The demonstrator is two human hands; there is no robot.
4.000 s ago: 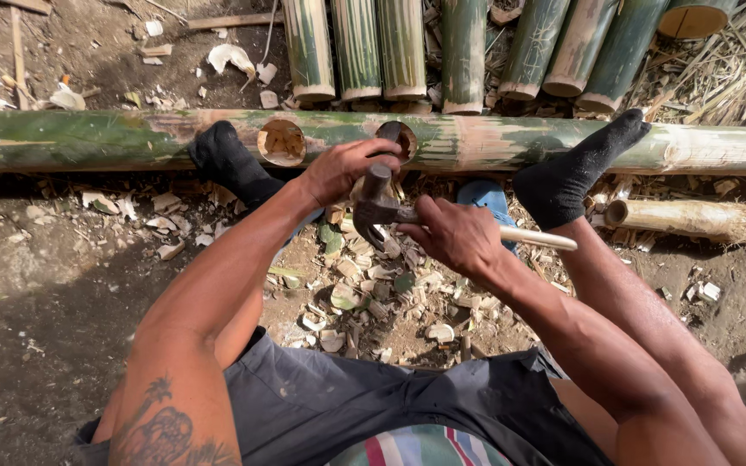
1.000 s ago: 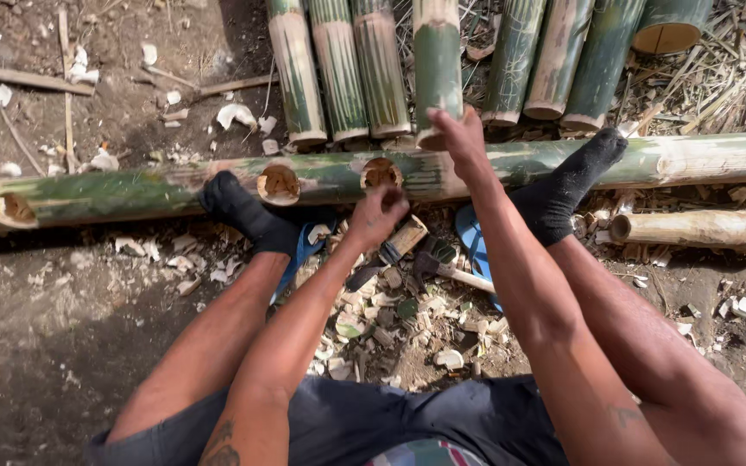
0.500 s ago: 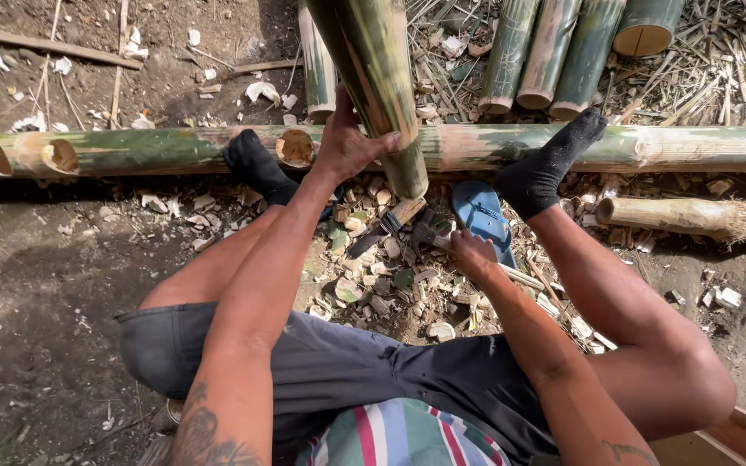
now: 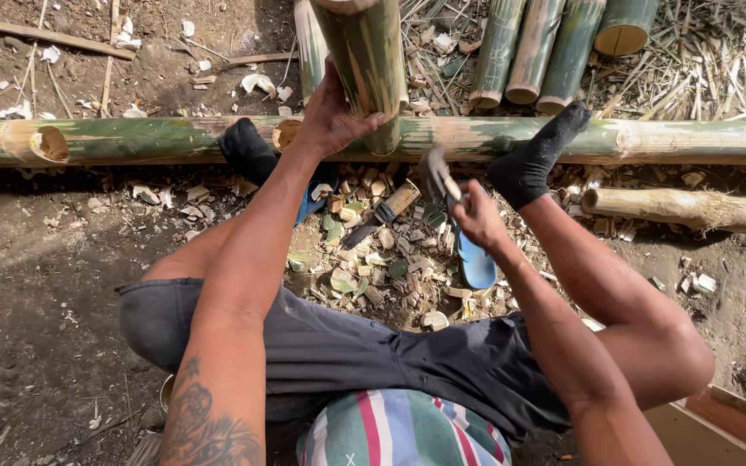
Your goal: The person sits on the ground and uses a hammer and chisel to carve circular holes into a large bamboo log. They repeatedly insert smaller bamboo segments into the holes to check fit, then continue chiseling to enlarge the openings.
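Ground: dirt littered with bamboo chips (image 4: 373, 276).
Change: bamboo pole (image 4: 364, 60) now lifted upright.
Left hand (image 4: 330, 112): grasping bamboo pole.
Right hand (image 4: 477, 216): clenched on blade (image 4: 439, 173).

Head camera, steeply downward, near the lap

A thick green bamboo pole (image 4: 364, 52), streaked pale yellow, stands tilted up toward the camera, its lower end resting against the long bamboo pole (image 4: 649, 138) lying across the ground. The left hand (image 4: 331, 112) wraps the upright piece from its left side. A tool (image 4: 439, 175) with a dark metal head sits gripped in the right hand (image 4: 477, 216), just beside the pole's base.
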